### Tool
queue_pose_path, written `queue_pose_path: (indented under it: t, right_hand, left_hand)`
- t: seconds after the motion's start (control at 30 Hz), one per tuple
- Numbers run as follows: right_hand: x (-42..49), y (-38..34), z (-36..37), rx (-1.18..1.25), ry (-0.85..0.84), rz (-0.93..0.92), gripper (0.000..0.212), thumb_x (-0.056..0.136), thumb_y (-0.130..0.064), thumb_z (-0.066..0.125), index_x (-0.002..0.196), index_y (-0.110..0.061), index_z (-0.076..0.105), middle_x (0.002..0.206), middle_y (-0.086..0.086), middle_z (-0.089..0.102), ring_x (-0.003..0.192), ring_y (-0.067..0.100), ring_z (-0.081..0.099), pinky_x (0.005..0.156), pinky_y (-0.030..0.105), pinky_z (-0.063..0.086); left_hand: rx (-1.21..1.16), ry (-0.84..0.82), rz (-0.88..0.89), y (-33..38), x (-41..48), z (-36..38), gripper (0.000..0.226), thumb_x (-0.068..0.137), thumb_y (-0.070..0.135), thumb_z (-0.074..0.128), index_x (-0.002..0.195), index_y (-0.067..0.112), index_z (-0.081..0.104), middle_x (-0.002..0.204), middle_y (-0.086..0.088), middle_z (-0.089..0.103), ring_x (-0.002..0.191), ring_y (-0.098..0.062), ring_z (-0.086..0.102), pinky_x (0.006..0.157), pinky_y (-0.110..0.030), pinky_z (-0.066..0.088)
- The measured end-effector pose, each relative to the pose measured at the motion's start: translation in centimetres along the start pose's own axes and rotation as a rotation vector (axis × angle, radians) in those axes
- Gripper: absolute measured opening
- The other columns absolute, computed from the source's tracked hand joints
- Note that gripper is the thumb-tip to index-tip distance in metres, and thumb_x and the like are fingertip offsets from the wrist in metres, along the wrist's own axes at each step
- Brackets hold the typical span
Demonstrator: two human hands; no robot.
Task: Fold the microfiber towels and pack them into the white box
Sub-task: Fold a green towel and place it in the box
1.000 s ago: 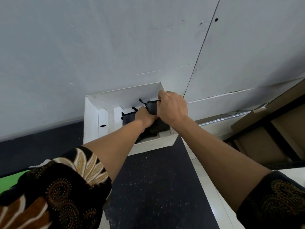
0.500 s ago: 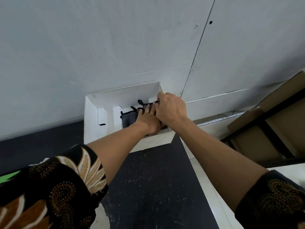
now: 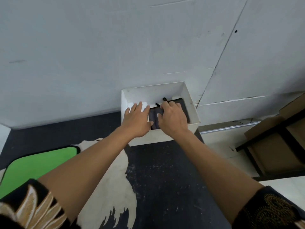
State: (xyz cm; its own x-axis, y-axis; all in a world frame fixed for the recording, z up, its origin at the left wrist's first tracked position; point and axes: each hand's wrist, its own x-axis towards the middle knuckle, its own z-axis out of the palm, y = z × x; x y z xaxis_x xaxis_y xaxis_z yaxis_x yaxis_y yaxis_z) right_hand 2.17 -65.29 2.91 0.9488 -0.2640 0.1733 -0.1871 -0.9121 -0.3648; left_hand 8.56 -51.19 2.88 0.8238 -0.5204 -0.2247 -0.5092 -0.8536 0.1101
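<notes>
– Grey towels [image 3: 154,119], where are they rn?
– Inside the box [image 3: 192,106], R half, lying flat. Black loops [image 3: 165,99] poke out at the far end. Box sits on the floor, against the wall.
– Hands?
– Both in the box, neither grasping anything. L hand [image 3: 137,119]: fingers straight, resting on the white insert [image 3: 145,104] beside the towels. R hand [image 3: 172,119]: fingers spread on top of the towels, pressing down afaict. Its tips are partly hidden, so can't rule out a hooked edge.
– What could go wrong from here?
– Few things, imo. Microfiber is springy & clings to skin. Lift the R hand fast and the top layer prob. comes up w/ it, so the fold opens. Pressing off-centre could slide one towel over the other, or bunch it vs the R wall. Box also looks like light card, so a hard push on the near side might tip or scoot it.
– And the loops?
– Could snag a finger on the way out & drag a towel along.
– Fix?
– Hold w/ L, peel R off slowly, straight up.
</notes>
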Motion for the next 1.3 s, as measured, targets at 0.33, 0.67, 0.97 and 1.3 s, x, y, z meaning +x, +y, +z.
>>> queue_pose_path:
  t: [0.33,0.67,0.97,1.3]
  right_hand:
    - [-8.2,-16.0,6.4,0.007,-0.085,-0.112,0.040,0.090,-0.034,0.063,0.126,-0.017,0.054,0.123,0.006,0.056,0.111,0.026,0.050,0.095,0.038,0.043]
    - [-16.0,-27.7,14.1,-0.040,-0.269,-0.097,0.044,0.087,-0.030,0.061,0.128,-0.017,0.052,0.129,0.007,0.049,0.117,0.029,0.046,0.095,0.041,0.042]
    - [-22.2,-31.6,19.3,-0.087,-0.611,0.072,0.050,0.090,-0.030,0.063,0.133,-0.015,0.041,0.124,0.010,0.041,0.099,0.029,0.058,0.071,0.034,0.049]
    - [-23.1,-32.6,19.4,-0.128,-0.524,0.266,0.043,0.090,-0.031,0.067,0.117,-0.015,0.037,0.106,0.006,0.063,0.091,0.025,0.064,0.062,0.031,0.041]
  left_hand:
    - [-0.051,0.023,-0.213,-14.2,-14.7,1.8,0.074,0.097,0.052,0.048,0.156,0.024,0.012,0.164,-0.010,0.003,0.151,-0.030,0.005,0.120,-0.048,0.010]
    - [-0.153,-0.041,-0.506,-29.0,-28.5,7.6,0.075,0.094,0.047,0.054,0.155,0.022,0.019,0.162,-0.013,0.016,0.147,-0.035,0.020,0.117,-0.051,0.020]
    - [-0.328,-0.165,-0.817,-36.8,-37.7,13.2,0.057,0.092,0.039,0.058,0.139,0.014,0.040,0.140,-0.013,0.038,0.123,-0.033,0.043,0.097,-0.044,0.044]
    - [-0.471,0.013,-0.957,-38.4,-37.3,13.6,0.054,0.089,0.032,0.063,0.133,0.010,0.042,0.127,-0.014,0.046,0.113,-0.035,0.051,0.095,-0.046,0.044]
